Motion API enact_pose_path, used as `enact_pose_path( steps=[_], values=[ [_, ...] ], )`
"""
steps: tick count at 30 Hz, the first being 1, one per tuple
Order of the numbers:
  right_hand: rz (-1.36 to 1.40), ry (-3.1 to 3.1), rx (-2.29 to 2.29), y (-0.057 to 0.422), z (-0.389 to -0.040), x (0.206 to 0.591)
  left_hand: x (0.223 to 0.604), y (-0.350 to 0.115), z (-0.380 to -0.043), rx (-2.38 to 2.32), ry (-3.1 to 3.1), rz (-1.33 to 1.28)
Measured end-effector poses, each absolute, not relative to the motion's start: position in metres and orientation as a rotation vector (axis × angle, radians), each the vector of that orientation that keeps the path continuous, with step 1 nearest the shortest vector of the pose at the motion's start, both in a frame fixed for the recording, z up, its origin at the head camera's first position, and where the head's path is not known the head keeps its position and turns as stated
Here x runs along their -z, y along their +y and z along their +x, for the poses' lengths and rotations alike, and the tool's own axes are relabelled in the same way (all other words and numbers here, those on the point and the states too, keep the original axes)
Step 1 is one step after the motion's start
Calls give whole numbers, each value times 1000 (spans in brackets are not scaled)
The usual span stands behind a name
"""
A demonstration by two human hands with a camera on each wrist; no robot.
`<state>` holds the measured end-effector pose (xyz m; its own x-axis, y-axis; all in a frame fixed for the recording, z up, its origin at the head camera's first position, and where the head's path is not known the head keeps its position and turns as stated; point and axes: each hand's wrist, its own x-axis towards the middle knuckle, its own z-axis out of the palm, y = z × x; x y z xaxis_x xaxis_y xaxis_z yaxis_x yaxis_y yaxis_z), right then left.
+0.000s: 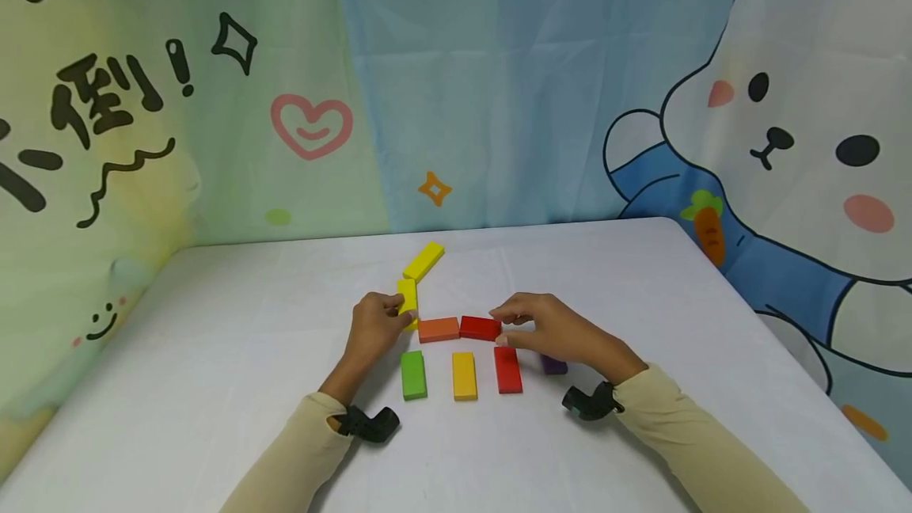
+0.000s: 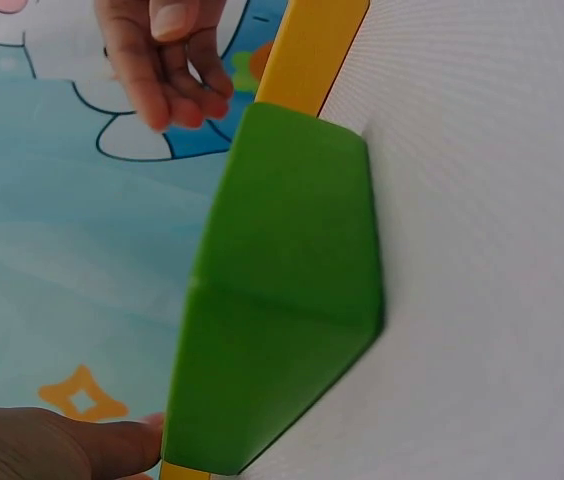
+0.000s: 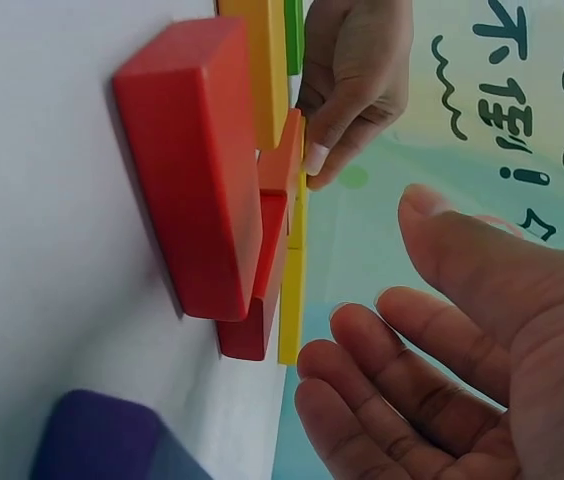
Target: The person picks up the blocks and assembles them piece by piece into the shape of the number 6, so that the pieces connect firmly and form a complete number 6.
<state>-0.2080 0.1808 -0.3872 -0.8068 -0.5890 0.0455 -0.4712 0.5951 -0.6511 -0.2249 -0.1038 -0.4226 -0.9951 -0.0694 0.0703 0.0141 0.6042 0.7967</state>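
Note:
In the head view my left hand point(image 1: 374, 327) pinches a yellow block point(image 1: 407, 289) between thumb and fingers. A second yellow block point(image 1: 423, 261) lies at an angle off its far end. At its near end an orange block point(image 1: 438, 330) extends rightward, followed by a red block point(image 1: 480, 328). My right hand point(image 1: 552, 328) hovers at the right end of that red block. The right wrist view shows its thumb point(image 3: 442, 225) spread from loosely bent fingers point(image 3: 402, 385), nothing between them.
Nearer me, a row of spaced blocks lies on the white table point(image 1: 235, 386): green point(image 1: 413, 375), amber-yellow point(image 1: 465, 377), red point(image 1: 508, 371) and purple point(image 1: 553, 366), the last partly hidden under my right hand. A printed curtain point(image 1: 456, 101) hangs behind the table's far edge.

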Motion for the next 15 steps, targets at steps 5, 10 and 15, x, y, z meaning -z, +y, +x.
enact_pose_path(
  steps=[5, 10, 15],
  values=[
    [-886, 2649, 983, 184, -203, 388, 421, -103, -224, 1351, -2723, 39],
    [-887, 2651, 956, 188, -198, 392, 421, -104, -224, 1350, -2725, 40],
    [-833, 2680, 919, 189, -194, 396, 421, -104, -224, 1363, -2721, 43]
  ],
)
